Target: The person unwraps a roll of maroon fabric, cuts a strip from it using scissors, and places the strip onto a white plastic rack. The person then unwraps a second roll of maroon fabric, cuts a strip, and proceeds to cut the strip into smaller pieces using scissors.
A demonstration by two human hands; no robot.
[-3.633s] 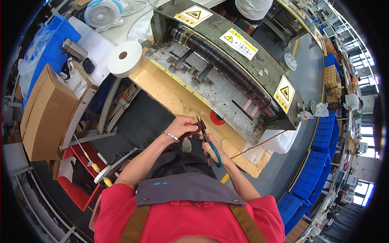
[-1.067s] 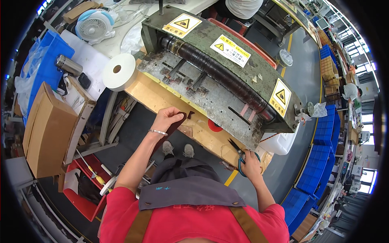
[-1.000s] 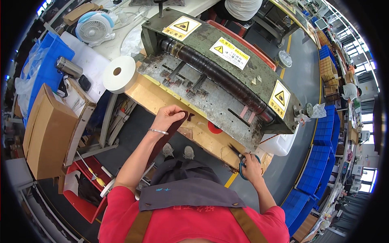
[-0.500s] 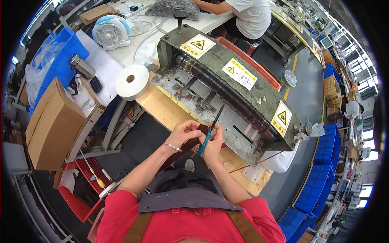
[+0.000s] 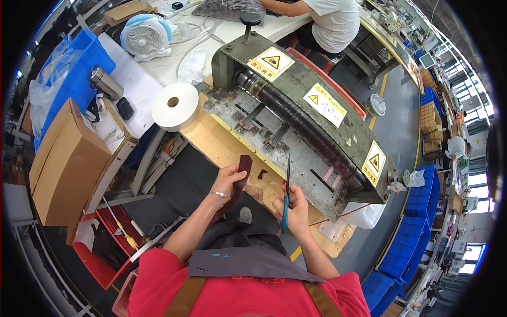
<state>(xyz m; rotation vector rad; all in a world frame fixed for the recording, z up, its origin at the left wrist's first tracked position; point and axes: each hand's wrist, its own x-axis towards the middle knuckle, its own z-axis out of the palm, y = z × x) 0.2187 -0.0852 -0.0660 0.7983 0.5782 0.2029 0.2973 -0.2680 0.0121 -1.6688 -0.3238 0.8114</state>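
My left hand pinches a dark maroon strip, whose short end stands above the fingers while the rest hangs down toward my lap. In my right hand is a pair of scissors with teal handles. Their dark blades point away from me and look closed. Between the two hands a small maroon scrap shows over the tan board; whether it lies there or is falling I cannot tell. Beyond stands a green roller machine with a dark roller over a worn metal plate.
A white tape roll sits at the board's left end. Further left are a cardboard box, a steel flask, a blue crate and a fan. Blue bins line the right. Across the machine sits another person.
My hands have moved apart, the left with the strip to the left, the right with the scissors to the right and nearer me. A small maroon scrap now shows separately between them.
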